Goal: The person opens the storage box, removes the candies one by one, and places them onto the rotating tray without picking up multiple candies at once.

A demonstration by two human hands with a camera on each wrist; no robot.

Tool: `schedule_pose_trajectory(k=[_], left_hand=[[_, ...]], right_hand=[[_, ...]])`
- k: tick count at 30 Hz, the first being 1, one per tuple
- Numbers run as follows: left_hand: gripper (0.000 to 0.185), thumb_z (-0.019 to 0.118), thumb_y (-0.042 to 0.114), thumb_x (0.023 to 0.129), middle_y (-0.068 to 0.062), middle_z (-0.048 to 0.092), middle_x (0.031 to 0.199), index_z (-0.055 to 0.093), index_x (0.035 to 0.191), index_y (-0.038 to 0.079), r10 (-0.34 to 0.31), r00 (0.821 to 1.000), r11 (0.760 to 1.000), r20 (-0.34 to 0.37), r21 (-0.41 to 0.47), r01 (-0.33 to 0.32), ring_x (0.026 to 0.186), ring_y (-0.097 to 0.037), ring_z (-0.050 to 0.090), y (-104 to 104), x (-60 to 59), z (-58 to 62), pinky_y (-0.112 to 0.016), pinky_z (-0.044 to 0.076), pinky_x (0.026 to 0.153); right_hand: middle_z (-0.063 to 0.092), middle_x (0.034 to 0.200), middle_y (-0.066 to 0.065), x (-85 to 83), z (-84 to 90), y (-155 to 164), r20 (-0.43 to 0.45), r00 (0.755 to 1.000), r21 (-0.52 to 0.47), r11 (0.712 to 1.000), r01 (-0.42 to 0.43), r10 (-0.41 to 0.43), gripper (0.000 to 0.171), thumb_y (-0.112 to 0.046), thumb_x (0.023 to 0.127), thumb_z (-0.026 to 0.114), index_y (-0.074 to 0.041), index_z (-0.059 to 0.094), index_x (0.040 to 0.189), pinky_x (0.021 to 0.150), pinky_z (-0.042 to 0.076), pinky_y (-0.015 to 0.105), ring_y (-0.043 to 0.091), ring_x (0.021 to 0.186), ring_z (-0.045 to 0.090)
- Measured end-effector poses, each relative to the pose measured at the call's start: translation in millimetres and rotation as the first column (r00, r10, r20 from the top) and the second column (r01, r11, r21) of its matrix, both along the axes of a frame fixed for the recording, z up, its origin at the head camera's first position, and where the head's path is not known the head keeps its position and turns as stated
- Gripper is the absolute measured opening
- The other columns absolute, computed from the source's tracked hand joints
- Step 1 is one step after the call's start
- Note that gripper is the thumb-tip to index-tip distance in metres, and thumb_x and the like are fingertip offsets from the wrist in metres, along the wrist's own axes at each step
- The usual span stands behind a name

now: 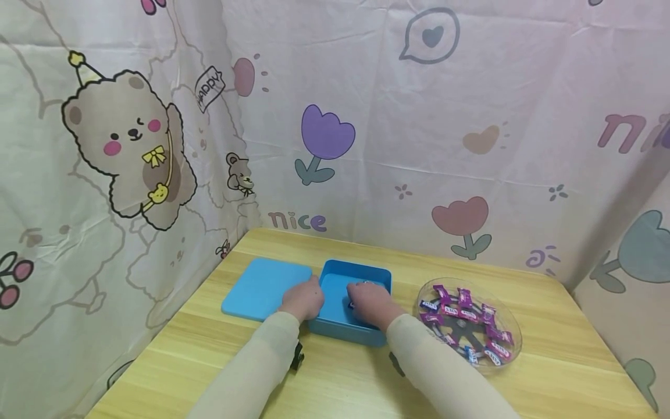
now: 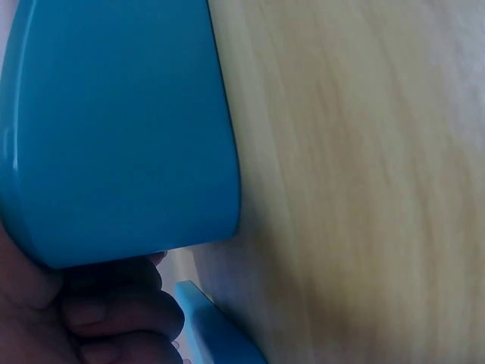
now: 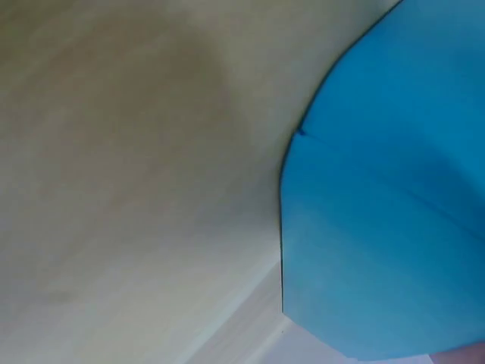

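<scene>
An open blue box (image 1: 366, 273) stands mid-table, its flat blue lid (image 1: 264, 288) lying just to its left. My left hand (image 1: 303, 299) grips the box's left wall; the left wrist view shows its curled fingers (image 2: 114, 318) under the box wall (image 2: 114, 136), with the lid's edge (image 2: 216, 334) beside them. My right hand (image 1: 369, 302) reaches down into the box, fingers curled round a dark blue wrapped candy (image 1: 349, 304) that peeks out by the thumb. The right wrist view shows only the box's outer corner (image 3: 394, 227) against the table (image 3: 136, 189).
A clear round plastic dish (image 1: 510, 323) holding several purple and blue wrapped candies (image 1: 463, 299) sits right of the box. The wooden table (image 1: 565, 372) is enclosed by cartoon-print curtains at the back and both sides. Bare wood lies in front of the box.
</scene>
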State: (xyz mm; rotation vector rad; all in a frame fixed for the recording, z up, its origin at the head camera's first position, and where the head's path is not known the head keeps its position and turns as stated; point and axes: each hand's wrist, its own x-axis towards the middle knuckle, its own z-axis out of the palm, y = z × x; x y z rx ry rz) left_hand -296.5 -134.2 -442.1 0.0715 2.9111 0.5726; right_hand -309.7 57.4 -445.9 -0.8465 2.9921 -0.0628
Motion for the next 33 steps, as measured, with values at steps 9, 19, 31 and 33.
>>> schedule_pose_trajectory(k=[9,19,31,33], left_hand=[[0.058,0.044,0.015,0.103,-0.011,0.063,0.087,0.029,0.156,-0.003,-0.014,1.0,1.0,-0.008,-0.011,0.014,0.06,-0.024,0.05,2.7,0.9,-1.2,-0.034,0.034,0.046],[0.058,0.043,0.017,0.105,-0.018,0.061,0.132,0.029,0.157,-0.003,0.003,1.0,1.0,-0.002,-0.006,-0.003,0.071,-0.026,0.055,3.2,-0.5,-0.2,-0.036,0.039,0.05],[0.057,0.043,0.018,0.105,-0.019,0.058,0.139,0.031,0.156,-0.003,-0.002,1.0,1.0,-0.012,0.001,0.002,0.073,-0.025,0.055,0.1,1.4,1.0,-0.035,0.039,0.049],[0.056,0.043,0.018,0.105,-0.019,0.058,0.139,0.031,0.156,-0.003,-0.007,1.0,1.0,-0.015,-0.002,0.007,0.074,-0.025,0.055,0.1,1.4,0.8,-0.035,0.04,0.049]], right_hand=[[0.061,0.088,-0.007,8.1,23.3,21.0,0.011,1.0,-0.131,0.991,-0.009,0.011,0.011,-0.015,0.094,0.07,-0.02,0.062,0.101,0.076,0.053,0.032,0.013,0.078,0.056],[0.062,0.09,-0.009,20.0,49.6,85.8,-0.028,0.997,-0.224,0.973,0.061,-0.069,0.021,-0.01,0.089,0.074,-0.02,0.065,0.104,0.078,0.055,0.034,0.011,0.08,0.057],[0.053,0.078,-0.01,32.2,45.9,169.0,-0.102,0.994,-0.213,0.977,0.022,-0.044,0.019,0.002,0.084,0.064,-0.015,0.06,0.091,0.069,0.05,0.033,0.009,0.07,0.05],[0.051,0.076,-0.01,33.5,43.1,181.1,-0.112,0.993,-0.218,0.976,0.008,-0.033,0.02,0.002,0.082,0.066,-0.015,0.059,0.089,0.068,0.049,0.034,0.009,0.07,0.048]])
